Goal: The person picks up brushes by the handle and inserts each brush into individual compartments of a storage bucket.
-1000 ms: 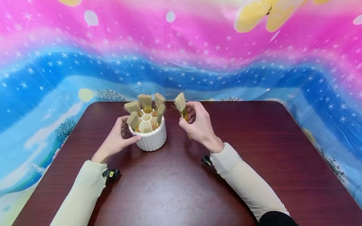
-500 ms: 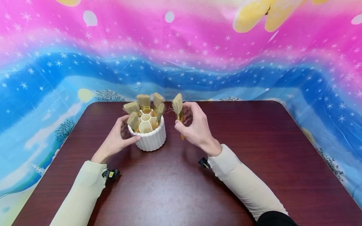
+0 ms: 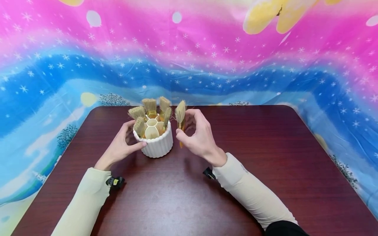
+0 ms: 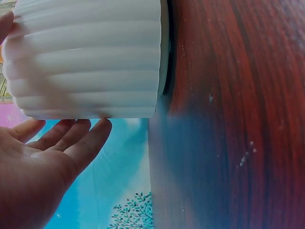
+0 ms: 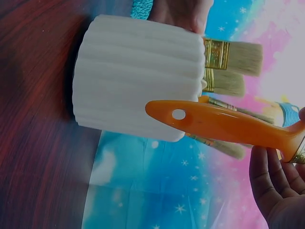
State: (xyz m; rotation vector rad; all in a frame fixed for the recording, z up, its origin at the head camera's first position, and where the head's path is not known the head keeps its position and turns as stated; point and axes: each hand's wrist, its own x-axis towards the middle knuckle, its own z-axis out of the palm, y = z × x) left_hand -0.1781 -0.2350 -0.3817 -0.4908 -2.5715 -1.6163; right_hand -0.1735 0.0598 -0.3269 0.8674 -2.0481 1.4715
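A white ribbed pot with a divided insert stands upright on the table, left of centre. Several flat paintbrushes stand in it, bristles up, around a round middle opening; the front compartment shows no brush. My left hand holds the pot from its left side, thumb on the near wall near the rim and fingers round the far side. Just right of the pot, my right hand pinches a paintbrush upright above the table. In the right wrist view its orange handle points down, overlapping the pot's wall.
The dark reddish wood table has rounded far corners. A pink and blue printed cloth hangs behind it and along both sides. Small black wrist devices sit at both cuffs.
My right hand has moved left with the paintbrush, bringing it close to the pot, slightly lower and more upright. My left hand and the pot have stayed nearly still.
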